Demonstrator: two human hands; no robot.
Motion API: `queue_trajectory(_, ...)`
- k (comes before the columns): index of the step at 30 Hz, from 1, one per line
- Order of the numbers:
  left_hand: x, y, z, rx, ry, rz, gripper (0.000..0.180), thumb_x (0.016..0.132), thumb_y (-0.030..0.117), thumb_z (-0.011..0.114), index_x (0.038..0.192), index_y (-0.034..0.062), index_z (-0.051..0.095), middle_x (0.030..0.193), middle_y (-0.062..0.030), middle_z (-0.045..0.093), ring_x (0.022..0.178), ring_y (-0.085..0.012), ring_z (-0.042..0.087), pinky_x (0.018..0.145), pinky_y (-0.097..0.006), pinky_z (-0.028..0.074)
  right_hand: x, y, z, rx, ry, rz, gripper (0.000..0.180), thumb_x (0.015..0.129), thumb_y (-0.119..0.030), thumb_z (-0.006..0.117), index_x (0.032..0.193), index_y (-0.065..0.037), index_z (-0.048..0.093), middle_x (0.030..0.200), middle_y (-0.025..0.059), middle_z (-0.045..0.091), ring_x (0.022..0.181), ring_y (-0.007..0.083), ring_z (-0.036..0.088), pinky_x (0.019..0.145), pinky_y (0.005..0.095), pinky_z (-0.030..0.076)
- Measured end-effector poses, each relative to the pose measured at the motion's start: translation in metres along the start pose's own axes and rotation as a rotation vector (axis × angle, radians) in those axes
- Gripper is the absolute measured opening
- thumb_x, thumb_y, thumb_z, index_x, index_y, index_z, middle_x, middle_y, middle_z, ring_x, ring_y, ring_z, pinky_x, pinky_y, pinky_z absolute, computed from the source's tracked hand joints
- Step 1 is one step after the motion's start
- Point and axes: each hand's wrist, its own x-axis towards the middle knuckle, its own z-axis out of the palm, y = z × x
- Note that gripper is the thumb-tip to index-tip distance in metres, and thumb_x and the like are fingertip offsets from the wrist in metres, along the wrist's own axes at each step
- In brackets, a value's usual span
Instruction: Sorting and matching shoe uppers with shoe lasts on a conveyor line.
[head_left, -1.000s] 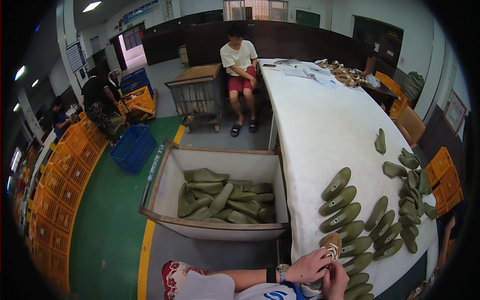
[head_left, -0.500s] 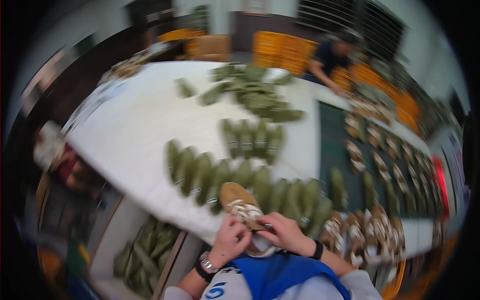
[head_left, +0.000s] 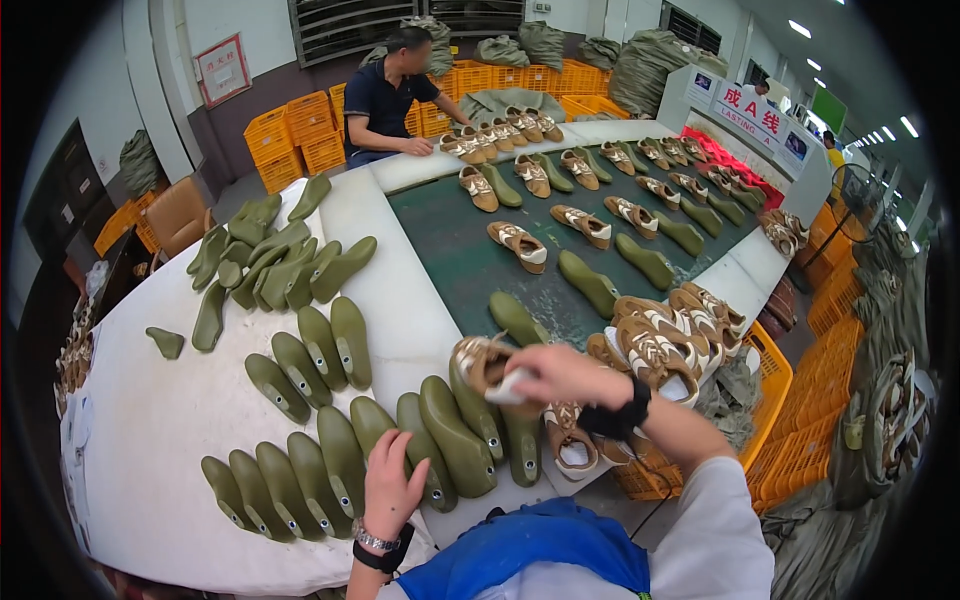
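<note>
My right hand (head_left: 578,379) is closed on a tan-and-white sneaker (head_left: 482,368), gripping it by the heel end. The sneaker is in the air above the far ends of a row of green shoe lasts. My left hand (head_left: 391,484) has its fingers apart over that row, at a green shoe last (head_left: 370,421); whether it touches the last cannot be told. Other lasts (head_left: 455,440) stand on both sides of it, side by side. Just right of the row, a tan sneaker (head_left: 571,440) sits close to my right forearm, by a pile of similar sneakers (head_left: 655,345).
A green conveyor belt (head_left: 450,245) carries sneakers and lasts beyond the white table (head_left: 140,440). A heap of lasts (head_left: 270,260) lies at the far left of the table. Across the belt sits a co-worker (head_left: 385,105). An orange crate (head_left: 768,390) stands at my right.
My view has swung to the right. Both hands were on the sneaker; now my left hand is off it, over the lasts, and my right hand alone holds it, farther right.
</note>
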Motion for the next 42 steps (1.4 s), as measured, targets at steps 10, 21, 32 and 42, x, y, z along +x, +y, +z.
queue_trajectory(10, -0.078, -0.072, -0.003, 0.279, -0.007, -0.366, 0.043, 0.069, 0.016, 0.073, 0.106, 0.0019, 0.056, 0.112, -0.0187, 0.053, 0.109, -0.0367, 0.048, 0.091, -0.045, 0.040, 0.199, 0.137, 0.026, -0.249, -0.084, 0.418, 0.033, 0.066, -0.031, 0.069, 0.091, -0.010, 0.066, 0.085, 0.0139, 0.067, 0.083, 0.0307, 0.064, 0.073, 0.0385, 0.050)
queue_trajectory(21, -0.098, -0.071, 0.015, 0.333, -0.047, -0.357, 0.027, 0.080, 0.020, 0.063, 0.102, 0.0059, 0.061, 0.103, -0.0108, 0.060, 0.104, -0.0288, 0.054, 0.099, -0.051, 0.030, 0.202, 0.203, 0.063, -0.346, -0.101, 0.519, 0.057, 0.070, -0.022, 0.067, 0.125, -0.011, 0.054, 0.120, 0.0145, 0.059, 0.112, 0.0291, 0.055, 0.093, 0.0379, 0.045)
queue_trajectory(32, -0.092, -0.071, 0.025, 0.346, -0.049, -0.387, 0.017, 0.087, 0.018, 0.052, 0.092, 0.0054, 0.062, 0.082, -0.0103, 0.062, 0.083, -0.0288, 0.059, 0.104, -0.053, 0.023, 0.104, 0.235, 0.065, -0.406, -0.240, 0.753, 0.031, 0.065, -0.013, 0.070, 0.094, -0.003, 0.069, 0.099, 0.0198, 0.066, 0.096, 0.0316, 0.064, 0.080, 0.0398, 0.052)
queue_trajectory(42, -0.095, -0.068, 0.022, 0.369, -0.105, -0.383, 0.020, 0.090, 0.019, 0.046, 0.091, 0.0049, 0.061, 0.081, -0.0115, 0.063, 0.082, -0.0313, 0.060, 0.104, -0.054, 0.021, 0.122, 0.212, 0.095, -0.285, -0.202, 0.714, 0.039, 0.073, -0.014, 0.062, 0.109, 0.003, 0.058, 0.104, 0.0227, 0.063, 0.101, 0.0331, 0.061, 0.085, 0.0403, 0.050)
